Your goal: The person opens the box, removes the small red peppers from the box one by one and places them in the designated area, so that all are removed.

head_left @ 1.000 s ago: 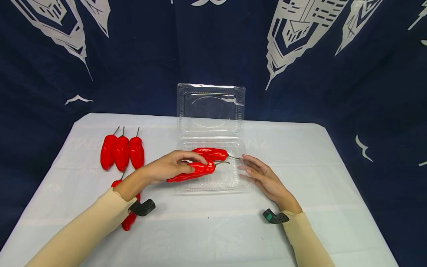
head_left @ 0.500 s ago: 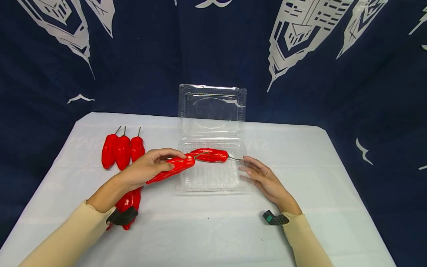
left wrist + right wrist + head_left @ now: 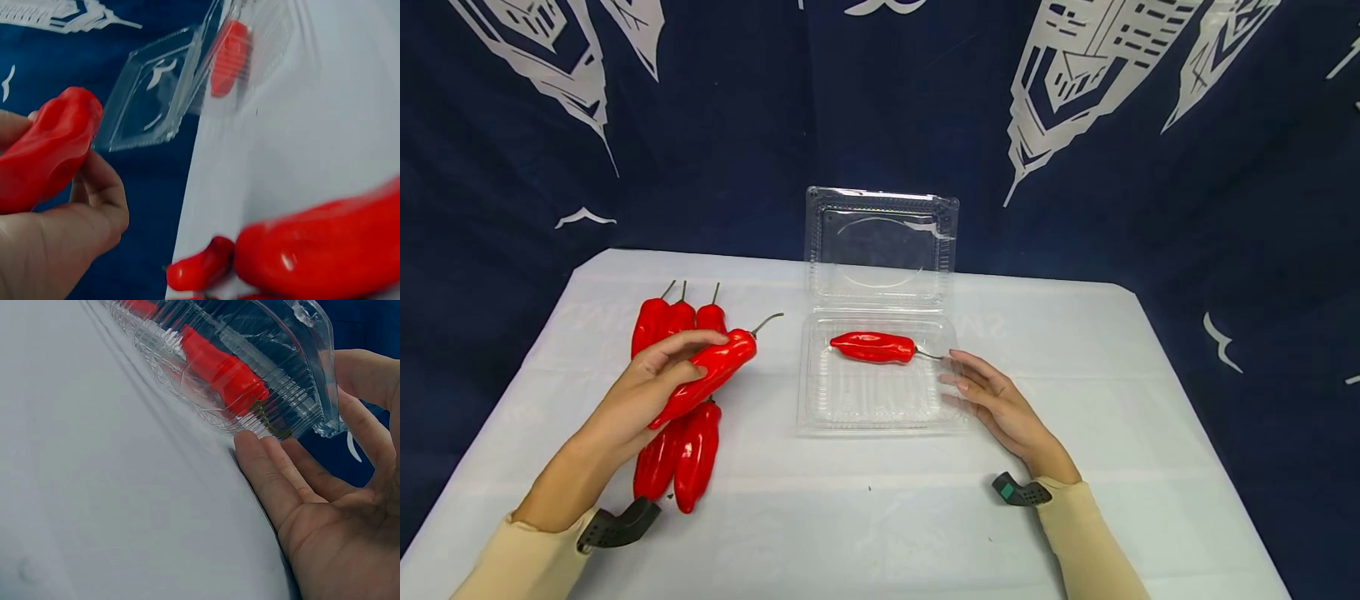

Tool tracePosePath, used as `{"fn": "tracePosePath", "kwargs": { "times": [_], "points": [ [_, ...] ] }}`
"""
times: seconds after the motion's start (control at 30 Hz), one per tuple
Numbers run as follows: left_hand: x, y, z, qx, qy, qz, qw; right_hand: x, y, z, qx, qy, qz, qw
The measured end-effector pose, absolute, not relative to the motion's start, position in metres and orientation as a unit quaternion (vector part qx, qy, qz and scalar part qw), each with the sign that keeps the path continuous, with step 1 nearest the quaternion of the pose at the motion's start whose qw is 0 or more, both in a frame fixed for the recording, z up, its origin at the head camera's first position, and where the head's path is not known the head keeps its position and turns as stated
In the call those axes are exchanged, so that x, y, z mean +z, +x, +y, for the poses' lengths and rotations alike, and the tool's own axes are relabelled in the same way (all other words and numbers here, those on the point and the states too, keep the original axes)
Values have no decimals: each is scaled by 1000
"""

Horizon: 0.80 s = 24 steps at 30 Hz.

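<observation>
My left hand [image 3: 628,400] pinches a red chili pepper [image 3: 718,364] between thumb and fingers, above the left side of the table. The pepper tilts with its green stem up and to the right. Under and beyond this hand lie several more red peppers [image 3: 697,458], some partly covered by it. At the middle stands a clear plastic clamshell box [image 3: 880,412] with its lid [image 3: 880,250] raised. One red pepper [image 3: 872,347] lies across the back of the box's base. My right hand [image 3: 1003,407], fingers loosely extended, rests by the box's right side, fingertips at its wall.
The white-covered table [image 3: 925,517] ends at a far edge behind the box. A dark blue cloth [image 3: 880,108] with white printed buildings hangs behind it. Each wrist carries a black camera mount [image 3: 621,525].
My left hand has moved left from over the box to above the loose peppers, carrying the chili pepper with it. The right hand and the box have stayed in place.
</observation>
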<state>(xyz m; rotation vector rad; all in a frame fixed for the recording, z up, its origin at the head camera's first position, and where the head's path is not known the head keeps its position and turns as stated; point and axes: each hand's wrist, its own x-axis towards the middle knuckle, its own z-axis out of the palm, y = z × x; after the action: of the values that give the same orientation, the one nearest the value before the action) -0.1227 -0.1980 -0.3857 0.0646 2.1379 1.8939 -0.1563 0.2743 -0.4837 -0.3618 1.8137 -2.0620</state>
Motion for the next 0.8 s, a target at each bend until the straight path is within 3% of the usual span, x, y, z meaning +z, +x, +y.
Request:
{"fn": "tracePosePath", "kwargs": {
  "times": [0.43,0.8],
  "points": [
    [-420,-88,-257,739,-49,668,64,-486,-158,275,-731,-130,644,185],
    [-446,-67,-281,788,-110,604,45,-482,-156,273,-731,-127,643,187]
  ]
}}
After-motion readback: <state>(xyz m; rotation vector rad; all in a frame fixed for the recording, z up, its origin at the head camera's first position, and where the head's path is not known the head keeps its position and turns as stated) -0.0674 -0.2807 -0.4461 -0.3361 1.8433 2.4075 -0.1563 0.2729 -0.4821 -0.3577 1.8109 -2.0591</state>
